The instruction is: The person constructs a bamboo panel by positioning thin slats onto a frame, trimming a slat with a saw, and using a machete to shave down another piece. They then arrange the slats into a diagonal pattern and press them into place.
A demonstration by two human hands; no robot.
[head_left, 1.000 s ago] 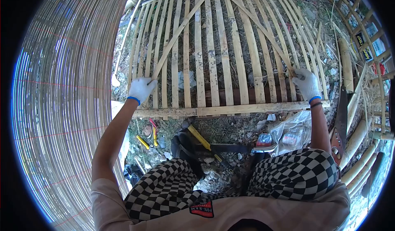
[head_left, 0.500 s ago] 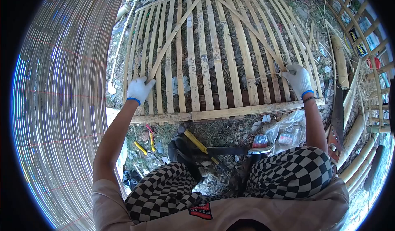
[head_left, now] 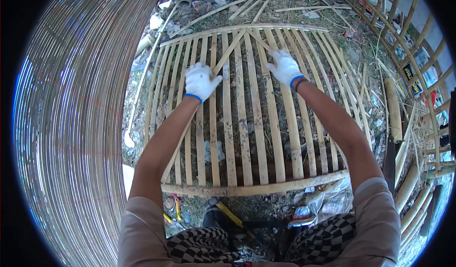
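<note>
A bamboo slat panel lies flat on the ground in front of me, with long strips side by side between two cross rails. Two thin bamboo strips lie slantwise across it and meet near the far rail. My gloved left hand rests over the left slanting strip, thumb spread away from the fingers. On the other side, my gloved right hand touches the right slanting strip with its fingers stretched out. My forearms hide parts of the panel and of both strips.
A bamboo-stick screen fills the left side. Near my feet lie a yellow-handled hammer and a plastic bag. At the right are a saw, bamboo poles and a lattice fence. Loose strips lie beyond the panel.
Both hands have moved forward and inward along the slanting strips, from their near ends toward where they meet. My view has tilted up, showing more ground beyond the panel.
</note>
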